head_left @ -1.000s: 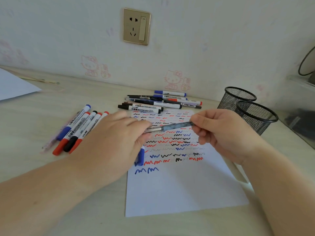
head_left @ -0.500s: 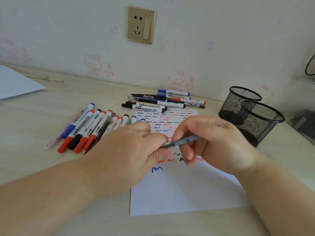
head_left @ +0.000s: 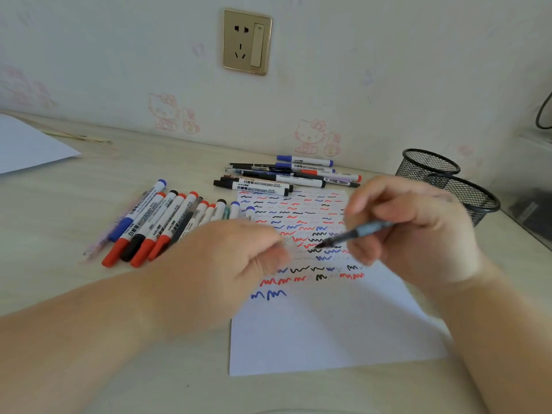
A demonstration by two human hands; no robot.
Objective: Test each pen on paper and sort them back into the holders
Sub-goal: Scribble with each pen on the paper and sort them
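Pale wall up top with a socket (head_left: pixel 247 41), and below it a light wooden bench (head_left: pixel 74 204) spread with markers. Only the head view here. Centre frame lies the paper (head_left: pixel 328 333), its upper half packed with red, blue and black squiggles. At centre right, the right hand (head_left: pixel 418 231) grips a pen (head_left: pixel 355 233), its dark tip angled down-left just above the scribbles. The left hand (head_left: pixel 227 258) hangs blurred at centre; fingers curled, and whether they pinch a cap, I cannot tell. Best play: settle the tip on bare paper below the last row, steady the sheet, light stroke. Two mesh holders (head_left: pixel 448 186) wait at the right edge, with one marker row (head_left: pixel 155 222) at centre left and a pile (head_left: pixel 286 177) above the paper.
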